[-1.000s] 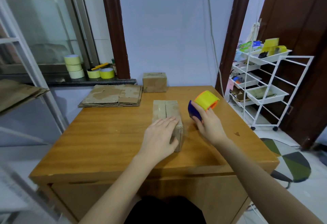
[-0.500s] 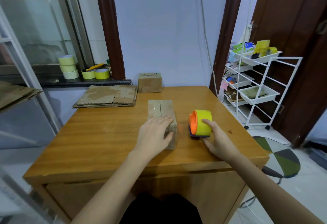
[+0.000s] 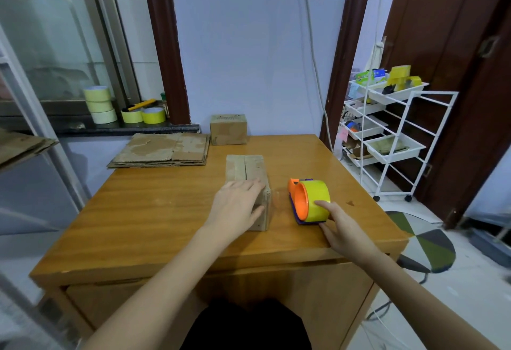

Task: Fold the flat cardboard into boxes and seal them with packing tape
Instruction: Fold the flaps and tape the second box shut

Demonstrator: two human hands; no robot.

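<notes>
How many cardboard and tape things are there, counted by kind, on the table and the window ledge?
Folded cardboard boxes: 2, the near box under the left hand and the far box.
Flat cardboard stacks: 1, the stack.
Tape dispensers: 1, the dispenser touched by the right hand.
Loose tape rolls on the ledge: 5, three piled and two side by side.
Total: 9.

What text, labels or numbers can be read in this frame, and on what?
None can be read.
Far box: dark marks along its top edge, too blurred.
Packets on the cart: print too small.
Near box, tape dispenser: no text shows.
</notes>
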